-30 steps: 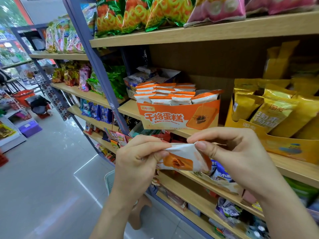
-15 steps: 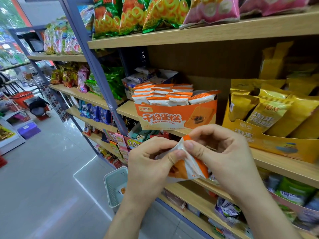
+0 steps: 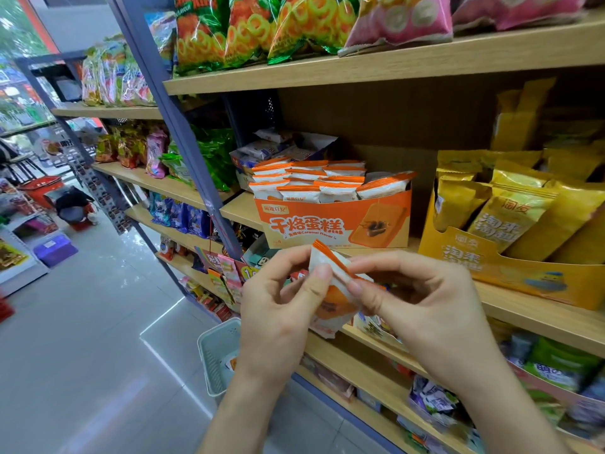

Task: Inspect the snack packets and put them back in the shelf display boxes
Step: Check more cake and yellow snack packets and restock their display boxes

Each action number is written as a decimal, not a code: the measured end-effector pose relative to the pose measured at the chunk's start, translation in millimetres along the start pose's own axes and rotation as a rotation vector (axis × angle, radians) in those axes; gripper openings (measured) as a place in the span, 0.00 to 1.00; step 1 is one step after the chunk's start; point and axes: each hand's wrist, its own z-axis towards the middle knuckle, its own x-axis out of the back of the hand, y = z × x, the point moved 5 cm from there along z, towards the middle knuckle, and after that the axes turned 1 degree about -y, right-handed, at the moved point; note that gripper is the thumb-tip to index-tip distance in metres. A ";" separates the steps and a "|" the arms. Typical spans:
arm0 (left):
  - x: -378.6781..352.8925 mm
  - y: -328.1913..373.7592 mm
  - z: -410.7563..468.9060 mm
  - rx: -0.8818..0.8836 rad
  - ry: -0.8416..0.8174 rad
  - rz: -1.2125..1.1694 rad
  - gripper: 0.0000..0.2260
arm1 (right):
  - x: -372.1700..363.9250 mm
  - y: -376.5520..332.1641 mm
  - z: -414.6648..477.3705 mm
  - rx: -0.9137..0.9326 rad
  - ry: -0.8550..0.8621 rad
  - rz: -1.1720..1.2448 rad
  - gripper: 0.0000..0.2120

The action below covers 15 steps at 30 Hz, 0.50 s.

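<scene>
Packet (image 3: 332, 301) is pinched near its crimped orange top seal by both hands, the left hand (image 3: 278, 309) and the right hand (image 3: 422, 303) each clamped on it. It is held tilted on end before the shelf's front edge (image 3: 523, 309), below the orange display box (image 3: 334, 224). Film is judged thin, glossy, slippery and light. Contents are likely soft and crushable, so flat seals are the better hold. Box is stiff card, open-topped, packed with matching packets (image 3: 307, 178).

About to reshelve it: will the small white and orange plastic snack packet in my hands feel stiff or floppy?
Probably floppy: the white and orange plastic snack packet is creased between the left hand and right hand. Likely light, since fingertip pinches hold it.
</scene>
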 end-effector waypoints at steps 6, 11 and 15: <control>6.6 2.5 6.1 -0.020 0.145 0.125 0.03 | -9.8 -1.1 -2.3 0.068 -0.030 -0.150 0.14; 11.4 -2.5 6.5 0.096 0.294 -0.199 0.05 | -15.1 4.4 -0.4 0.036 -0.132 -0.216 0.20; 10.1 -7.1 7.5 0.139 0.279 -0.235 0.04 | -14.8 8.8 -0.6 0.067 -0.072 -0.275 0.14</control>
